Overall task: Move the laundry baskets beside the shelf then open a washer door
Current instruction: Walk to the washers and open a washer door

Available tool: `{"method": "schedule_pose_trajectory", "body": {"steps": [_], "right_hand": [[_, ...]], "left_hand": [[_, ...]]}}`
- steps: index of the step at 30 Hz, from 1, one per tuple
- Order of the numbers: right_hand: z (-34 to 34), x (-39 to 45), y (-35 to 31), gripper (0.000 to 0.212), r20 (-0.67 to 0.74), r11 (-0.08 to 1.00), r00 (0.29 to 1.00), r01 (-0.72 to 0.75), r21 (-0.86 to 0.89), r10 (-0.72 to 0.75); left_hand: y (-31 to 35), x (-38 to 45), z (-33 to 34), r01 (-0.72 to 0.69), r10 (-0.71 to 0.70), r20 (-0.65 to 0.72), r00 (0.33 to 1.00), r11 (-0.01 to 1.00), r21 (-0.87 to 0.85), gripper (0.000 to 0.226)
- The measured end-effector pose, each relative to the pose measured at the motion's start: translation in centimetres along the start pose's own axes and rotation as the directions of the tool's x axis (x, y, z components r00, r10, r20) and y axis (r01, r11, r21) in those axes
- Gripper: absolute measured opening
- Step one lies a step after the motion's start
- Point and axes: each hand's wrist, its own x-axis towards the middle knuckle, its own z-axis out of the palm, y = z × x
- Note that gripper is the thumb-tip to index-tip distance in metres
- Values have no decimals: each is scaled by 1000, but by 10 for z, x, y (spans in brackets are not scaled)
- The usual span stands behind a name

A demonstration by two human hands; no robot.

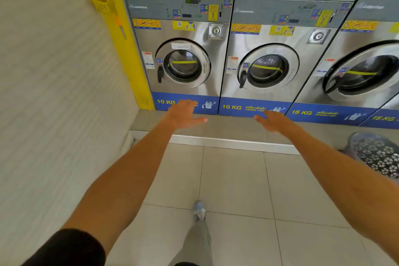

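**Laundry room, washer row: both hands free, doors closed**

Head view. Along the back wall, a row of steel front-loading washers on a low tiled step. Washer no. 1, marked 10 KG, stands at the left end against a yellow pillar; its round door is closed, black handle on the door's left edge. Washer no. 2, also 10 KG, adjoins it on the right, door closed. A third, marked 15 KG, follows, cut off by the frame.

Open room: bare floor tiles between the person and the step; white wall close on the left. Laundry basket, perforated, partly in frame at the right edge, on the floor by the step.

Left hand: grip wide, fingers spread, holding nothing, raised before washer no. 1's blue base panel. Right hand: grip wide, fingers extended, holding nothing, before washer no. 2's base. Hands apart from one another.
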Motion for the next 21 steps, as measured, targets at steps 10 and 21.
{"method": "schedule_pose_trajectory", "body": {"steps": [10,21], "right_hand": [[-63,183,-8,77,19,991,997,-80,110,78],[-120,341,32,67,-64,990,994,-82,115,90]], "left_hand": [[-19,218,-29,-152,148,46,988,983,100,75],[8,420,-54,-377,376,57,925,891,251,90]]}}
